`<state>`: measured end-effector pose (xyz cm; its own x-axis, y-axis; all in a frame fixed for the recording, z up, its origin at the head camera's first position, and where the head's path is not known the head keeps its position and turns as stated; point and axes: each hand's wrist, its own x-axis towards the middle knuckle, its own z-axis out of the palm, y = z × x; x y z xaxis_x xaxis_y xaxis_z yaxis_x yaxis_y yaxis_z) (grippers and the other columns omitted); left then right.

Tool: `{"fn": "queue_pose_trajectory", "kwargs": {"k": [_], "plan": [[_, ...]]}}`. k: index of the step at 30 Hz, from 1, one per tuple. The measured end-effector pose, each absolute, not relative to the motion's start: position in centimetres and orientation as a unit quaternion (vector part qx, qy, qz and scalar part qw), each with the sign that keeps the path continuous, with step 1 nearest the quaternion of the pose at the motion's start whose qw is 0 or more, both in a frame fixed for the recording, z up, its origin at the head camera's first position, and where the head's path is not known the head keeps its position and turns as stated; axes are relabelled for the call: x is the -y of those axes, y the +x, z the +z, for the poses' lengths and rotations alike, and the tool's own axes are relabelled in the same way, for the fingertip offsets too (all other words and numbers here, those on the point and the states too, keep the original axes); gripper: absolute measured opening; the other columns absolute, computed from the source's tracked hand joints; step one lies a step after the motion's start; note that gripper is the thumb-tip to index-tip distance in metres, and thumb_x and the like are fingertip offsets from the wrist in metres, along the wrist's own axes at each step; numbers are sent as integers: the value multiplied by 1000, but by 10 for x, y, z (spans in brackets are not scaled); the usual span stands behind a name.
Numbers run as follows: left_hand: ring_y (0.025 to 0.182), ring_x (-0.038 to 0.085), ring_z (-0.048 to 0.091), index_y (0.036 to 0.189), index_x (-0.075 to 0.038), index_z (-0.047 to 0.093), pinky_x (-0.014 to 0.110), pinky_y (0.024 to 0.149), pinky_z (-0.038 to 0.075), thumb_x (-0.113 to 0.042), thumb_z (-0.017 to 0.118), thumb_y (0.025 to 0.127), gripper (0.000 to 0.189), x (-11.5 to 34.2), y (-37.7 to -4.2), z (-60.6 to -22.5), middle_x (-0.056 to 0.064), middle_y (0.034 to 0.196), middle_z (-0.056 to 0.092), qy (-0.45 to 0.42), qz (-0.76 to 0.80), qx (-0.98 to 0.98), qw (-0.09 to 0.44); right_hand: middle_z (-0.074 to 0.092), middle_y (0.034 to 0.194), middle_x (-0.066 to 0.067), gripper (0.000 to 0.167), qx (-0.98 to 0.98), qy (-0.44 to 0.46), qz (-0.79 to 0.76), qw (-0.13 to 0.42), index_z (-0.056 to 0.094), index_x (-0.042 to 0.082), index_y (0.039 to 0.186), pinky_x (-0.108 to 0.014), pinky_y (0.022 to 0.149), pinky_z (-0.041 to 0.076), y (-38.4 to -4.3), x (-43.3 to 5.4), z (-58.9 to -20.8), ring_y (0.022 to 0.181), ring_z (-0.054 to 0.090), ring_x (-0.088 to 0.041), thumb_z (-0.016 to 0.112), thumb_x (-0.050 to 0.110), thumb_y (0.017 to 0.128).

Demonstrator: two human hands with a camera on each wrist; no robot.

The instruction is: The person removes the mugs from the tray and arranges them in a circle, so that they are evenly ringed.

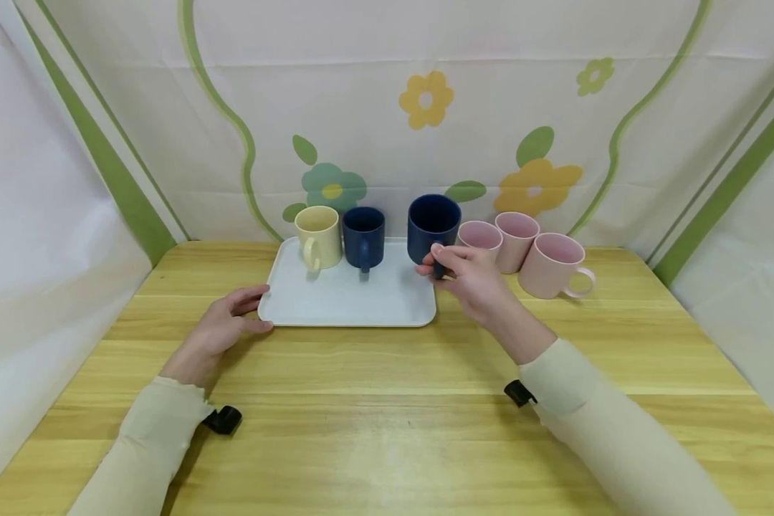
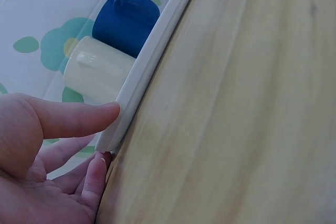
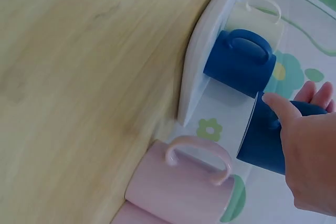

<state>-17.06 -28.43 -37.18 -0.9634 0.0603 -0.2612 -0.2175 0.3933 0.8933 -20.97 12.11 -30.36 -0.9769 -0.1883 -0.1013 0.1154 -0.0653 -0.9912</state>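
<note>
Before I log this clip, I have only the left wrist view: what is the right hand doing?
Observer: The right hand holds a second dark blue mug by its handle.
Operator: Is that mug resting on anything?
Observer: No, the right wrist view shows its base raised clear of the tray.
Operator: Is anything standing off the tray?
Observer: Yes, three pink mugs stand on the table, to the tray's right in the head view.

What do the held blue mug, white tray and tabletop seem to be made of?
Held blue mug: probably satin-glazed ceramic; smooth, evenly coloured wall.
White tray: perhaps plastic or melamine, smooth; thin, moulded-looking rim.
Tabletop: wood or wood-look laminate; grain streaks, faint sheen.
</note>
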Motion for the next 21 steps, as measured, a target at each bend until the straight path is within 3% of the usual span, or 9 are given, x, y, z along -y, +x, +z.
{"fn": "queue_pose_trajectory", "kwargs": {"k": [6,12,21], "plan": [[157,41,31,169,-11,31,60,128,21,-6,75,96,85,286,-171,-370,24,170,35,-49,548,-826,127,72,100,-6,28,-656,-48,-746,105,69,-9,113,-51,113,49,-195,-139,-297,96,79,-15,57,17,111],[156,40,32,168,-11,31,58,127,24,-7,76,96,85,287,-172,-370,23,169,36,-50,547,-826,127,76,90,-2,27,-630,-70,-765,113,78,9,90,-39,106,58,-179,-159,-291,100,78,-17,60,15,109],[156,41,32,169,-10,29,58,126,25,-5,74,96,85,285,-172,-372,25,169,36,-45,548,-824,132,78,91,-3,29,-623,-111,-766,116,78,4,92,-33,101,60,-153,-199,-293,105,78,-21,58,13,110]]}}
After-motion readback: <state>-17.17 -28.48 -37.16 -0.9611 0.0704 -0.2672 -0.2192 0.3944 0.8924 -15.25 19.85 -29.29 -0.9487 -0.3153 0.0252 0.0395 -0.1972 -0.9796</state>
